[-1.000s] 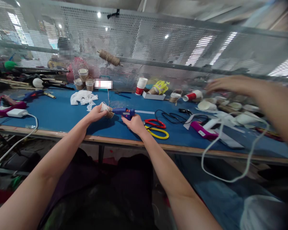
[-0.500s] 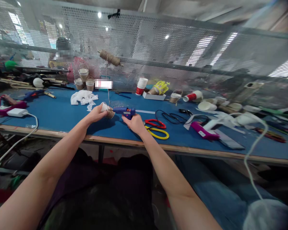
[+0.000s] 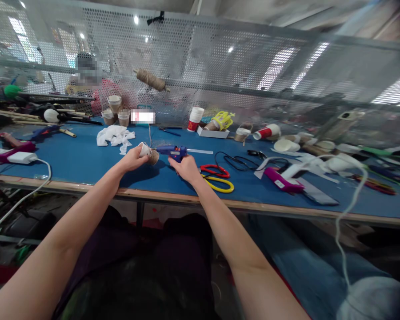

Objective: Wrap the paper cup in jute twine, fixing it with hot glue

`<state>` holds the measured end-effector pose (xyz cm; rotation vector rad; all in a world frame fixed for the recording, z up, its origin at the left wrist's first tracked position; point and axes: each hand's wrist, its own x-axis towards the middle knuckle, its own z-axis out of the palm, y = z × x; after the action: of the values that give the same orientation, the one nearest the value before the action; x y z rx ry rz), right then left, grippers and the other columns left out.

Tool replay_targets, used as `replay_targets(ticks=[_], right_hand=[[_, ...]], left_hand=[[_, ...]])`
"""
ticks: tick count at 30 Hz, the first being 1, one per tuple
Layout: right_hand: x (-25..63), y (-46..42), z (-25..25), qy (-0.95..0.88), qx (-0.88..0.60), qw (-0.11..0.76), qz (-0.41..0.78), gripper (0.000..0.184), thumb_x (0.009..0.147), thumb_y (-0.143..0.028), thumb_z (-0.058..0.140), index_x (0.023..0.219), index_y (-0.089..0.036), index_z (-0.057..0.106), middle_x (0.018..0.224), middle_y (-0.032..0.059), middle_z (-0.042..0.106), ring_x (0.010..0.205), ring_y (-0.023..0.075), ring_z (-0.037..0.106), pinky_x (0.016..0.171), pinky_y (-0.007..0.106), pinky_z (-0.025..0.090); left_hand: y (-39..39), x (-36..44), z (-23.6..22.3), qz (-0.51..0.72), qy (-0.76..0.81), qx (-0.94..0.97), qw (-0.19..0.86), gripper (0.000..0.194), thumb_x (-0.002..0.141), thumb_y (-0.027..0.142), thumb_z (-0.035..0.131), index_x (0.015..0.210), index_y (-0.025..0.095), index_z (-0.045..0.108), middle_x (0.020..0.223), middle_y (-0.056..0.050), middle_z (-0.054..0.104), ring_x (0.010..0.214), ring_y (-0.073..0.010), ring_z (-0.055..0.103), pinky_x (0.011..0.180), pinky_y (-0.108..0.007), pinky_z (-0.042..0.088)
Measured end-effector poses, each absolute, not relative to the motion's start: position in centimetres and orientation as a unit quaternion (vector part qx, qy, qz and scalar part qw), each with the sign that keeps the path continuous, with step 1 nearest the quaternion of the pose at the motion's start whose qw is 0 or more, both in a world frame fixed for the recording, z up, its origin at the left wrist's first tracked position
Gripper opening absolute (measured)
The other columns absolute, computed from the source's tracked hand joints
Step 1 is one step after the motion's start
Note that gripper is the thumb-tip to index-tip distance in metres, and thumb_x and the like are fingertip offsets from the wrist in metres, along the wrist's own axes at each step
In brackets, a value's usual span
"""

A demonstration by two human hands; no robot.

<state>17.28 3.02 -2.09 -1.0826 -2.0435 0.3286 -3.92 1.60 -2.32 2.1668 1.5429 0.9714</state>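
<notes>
My left hand (image 3: 135,158) is closed on a small paper cup (image 3: 153,158), tipped on its side, white at one end and wrapped in brown twine at the other. A strand of twine (image 3: 150,133) rises from it toward the twine spool (image 3: 150,80) hung on the mesh. My right hand (image 3: 186,168) grips a blue hot glue gun (image 3: 173,151), its nozzle pointing left at the wrapped part of the cup. Whether the tip touches is too small to tell. A clear glue stick (image 3: 202,152) protrudes from the gun's back.
Scissors (image 3: 222,184) with red and yellow handles lie beside my right hand. White cloth (image 3: 115,135) is crumpled behind my left. Twine-wrapped cups (image 3: 115,104), red-and-white paper cups (image 3: 195,119) and a white box (image 3: 213,132) line the back. Purple power strips (image 3: 283,180) with cables lie at both sides.
The glue gun's nozzle has tilted slightly upward and shifted a little at the cup's wrapped side. The left hand still holds the cup in nearly the same place.
</notes>
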Motion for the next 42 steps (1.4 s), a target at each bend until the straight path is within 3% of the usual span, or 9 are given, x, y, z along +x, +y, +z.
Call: replay_targets(ticks=[8, 20, 27, 34, 42], right_hand=[[17.14, 3.09, -2.15, -0.805, -0.427, 0.392, 0.124, 0.025, 0.075, -0.035, 0.051, 0.064, -0.015, 0.061, 0.049, 0.0047, 0.059, 0.057, 0.0195, 0.061, 0.054, 0.025, 0.043], [17.27, 3.17, -2.30, -0.809, -0.420, 0.393, 0.125, 0.023, 0.075, -0.033, 0.051, 0.070, -0.015, 0.063, 0.054, 0.0050, 0.062, 0.062, 0.0202, 0.062, 0.056, 0.025, 0.044], [17.57, 2.56, -2.46, -0.806, -0.425, 0.392, 0.129, 0.024, 0.076, -0.034, 0.050, 0.071, -0.014, 0.063, 0.054, 0.0050, 0.062, 0.062, 0.0203, 0.063, 0.056, 0.025, 0.044], [17.33, 2.82, -2.32, -0.805, -0.426, 0.392, 0.129, 0.023, 0.076, -0.034, 0.050, 0.070, -0.015, 0.062, 0.053, 0.0053, 0.062, 0.061, 0.0208, 0.062, 0.056, 0.026, 0.044], [17.72, 2.36, -2.39, -0.808, -0.426, 0.386, 0.132, 0.025, 0.076, -0.035, 0.050, 0.069, -0.015, 0.062, 0.050, 0.0037, 0.060, 0.059, 0.0199, 0.062, 0.053, 0.025, 0.043]], left_hand=[[1.37, -3.68, -2.13, 0.365, 0.534, 0.750, 0.136, 0.026, 0.077, 0.017, 0.049, 0.098, 0.006, 0.058, 0.082, -0.007, 0.062, 0.080, -0.0209, 0.059, 0.076, -0.034, 0.047], [1.46, -3.77, -2.32, 0.382, 0.516, 0.755, 0.130, 0.026, 0.072, 0.019, 0.047, 0.092, 0.007, 0.058, 0.084, -0.009, 0.062, 0.082, -0.0221, 0.059, 0.078, -0.035, 0.046], [1.50, -3.79, -2.30, 0.379, 0.510, 0.760, 0.134, 0.031, 0.073, 0.022, 0.046, 0.099, 0.010, 0.057, 0.091, -0.008, 0.062, 0.084, -0.0192, 0.058, 0.080, -0.032, 0.045], [1.32, -3.78, -2.23, 0.376, 0.516, 0.758, 0.131, 0.028, 0.072, 0.023, 0.047, 0.093, 0.007, 0.058, 0.086, -0.009, 0.062, 0.081, -0.0206, 0.058, 0.077, -0.032, 0.046], [1.40, -3.85, -2.26, 0.378, 0.504, 0.765, 0.136, 0.034, 0.073, 0.022, 0.045, 0.102, 0.009, 0.057, 0.092, -0.008, 0.062, 0.083, -0.0194, 0.058, 0.079, -0.031, 0.046]])
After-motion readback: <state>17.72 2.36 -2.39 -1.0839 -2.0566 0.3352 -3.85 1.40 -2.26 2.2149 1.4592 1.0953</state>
